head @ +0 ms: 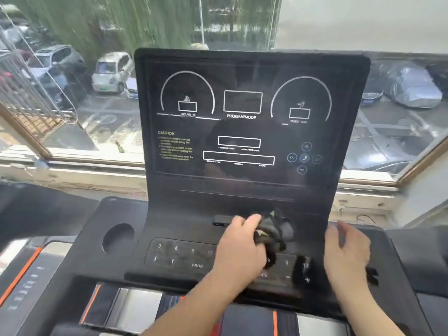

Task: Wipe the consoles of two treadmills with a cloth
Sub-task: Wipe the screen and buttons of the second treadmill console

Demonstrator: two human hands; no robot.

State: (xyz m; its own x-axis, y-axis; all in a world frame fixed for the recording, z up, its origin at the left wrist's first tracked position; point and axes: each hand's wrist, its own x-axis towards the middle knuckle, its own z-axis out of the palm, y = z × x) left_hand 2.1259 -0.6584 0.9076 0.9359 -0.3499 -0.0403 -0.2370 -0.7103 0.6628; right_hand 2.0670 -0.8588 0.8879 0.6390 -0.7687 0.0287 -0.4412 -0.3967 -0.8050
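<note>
Now we see the left hand [242,246] curled round a dark cloth [274,229] on the treadmill console [184,214], right hand [346,251] alongside, fingers spread and relaxed, round cup holder [118,237] well left of the fingers, window [72,93] and parked cars [111,71] beyond them.

Your left grip [240,246] and right grip [346,251] are bare hands; both forearms run uncovered to the near edge, and the right fingers [344,232] look blurred.
</note>
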